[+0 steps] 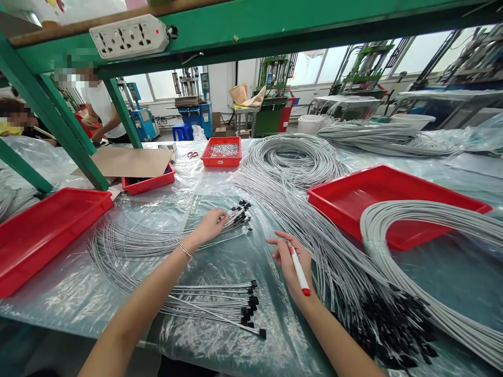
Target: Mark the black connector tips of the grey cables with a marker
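Note:
My left hand (212, 224) closes round a bundle of thin grey cables (145, 240) near their black connectors (241, 209), left of the middle of the table. The cables curve back to the left, and their other ends, also with black connectors (249, 309), lie fanned out nearer to me. In my right hand (293, 262) is a white marker pen (298, 267) with a red end, resting across the palm and pointing back toward my wrist. That hand hovers beside a large spread of grey cables (291, 204), whose black connectors (396, 324) pile up at the lower right.
Red trays stand at the left (51, 230) and right (346, 191). A small red tray (222, 162) holds tiny metal parts, with scissors (192, 155) nearby. Green frame bars (251, 31) cross overhead with a power strip (129, 37). A person (102, 104) stands behind at the left.

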A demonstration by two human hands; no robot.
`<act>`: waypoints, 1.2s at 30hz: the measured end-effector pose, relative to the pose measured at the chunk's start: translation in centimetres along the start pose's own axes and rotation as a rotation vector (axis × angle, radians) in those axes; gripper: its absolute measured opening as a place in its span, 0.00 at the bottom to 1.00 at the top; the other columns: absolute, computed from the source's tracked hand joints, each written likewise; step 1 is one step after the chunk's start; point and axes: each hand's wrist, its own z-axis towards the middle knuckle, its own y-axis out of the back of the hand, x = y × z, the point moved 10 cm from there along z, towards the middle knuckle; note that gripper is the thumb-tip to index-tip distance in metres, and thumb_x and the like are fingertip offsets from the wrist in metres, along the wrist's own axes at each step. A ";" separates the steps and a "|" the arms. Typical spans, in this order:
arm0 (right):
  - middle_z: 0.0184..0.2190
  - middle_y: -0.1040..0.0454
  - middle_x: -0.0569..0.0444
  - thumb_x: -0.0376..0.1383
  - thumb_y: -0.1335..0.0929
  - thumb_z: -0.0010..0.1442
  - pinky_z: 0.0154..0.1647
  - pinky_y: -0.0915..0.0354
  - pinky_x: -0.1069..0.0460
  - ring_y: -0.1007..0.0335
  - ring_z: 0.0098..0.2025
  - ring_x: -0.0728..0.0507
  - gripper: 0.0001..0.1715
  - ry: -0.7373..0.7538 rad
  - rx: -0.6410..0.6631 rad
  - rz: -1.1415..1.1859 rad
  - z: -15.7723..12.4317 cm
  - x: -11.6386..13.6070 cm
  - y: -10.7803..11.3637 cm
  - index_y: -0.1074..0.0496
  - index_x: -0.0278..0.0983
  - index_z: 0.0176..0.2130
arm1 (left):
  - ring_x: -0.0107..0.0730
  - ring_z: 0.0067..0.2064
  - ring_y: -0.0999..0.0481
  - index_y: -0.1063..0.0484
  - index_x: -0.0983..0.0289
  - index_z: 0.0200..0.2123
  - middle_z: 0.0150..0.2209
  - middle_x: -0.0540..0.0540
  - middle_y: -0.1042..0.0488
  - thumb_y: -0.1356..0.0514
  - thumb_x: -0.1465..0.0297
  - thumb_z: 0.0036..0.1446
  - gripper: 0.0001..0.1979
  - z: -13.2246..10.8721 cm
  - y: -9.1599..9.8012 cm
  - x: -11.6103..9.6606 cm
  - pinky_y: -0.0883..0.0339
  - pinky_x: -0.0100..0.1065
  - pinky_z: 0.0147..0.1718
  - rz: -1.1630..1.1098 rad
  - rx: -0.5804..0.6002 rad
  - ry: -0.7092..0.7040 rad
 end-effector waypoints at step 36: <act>0.22 0.40 0.55 0.43 0.34 0.54 0.21 0.47 0.58 0.45 0.23 0.53 0.15 -0.118 0.110 0.146 -0.4 -1.7 -1.3 0.37 0.32 0.30 | 0.18 0.18 0.41 0.40 0.64 0.28 0.18 0.48 0.39 0.47 0.53 0.45 0.19 -6.5 -10.1 -0.8 0.50 0.21 0.12 -0.355 0.587 0.212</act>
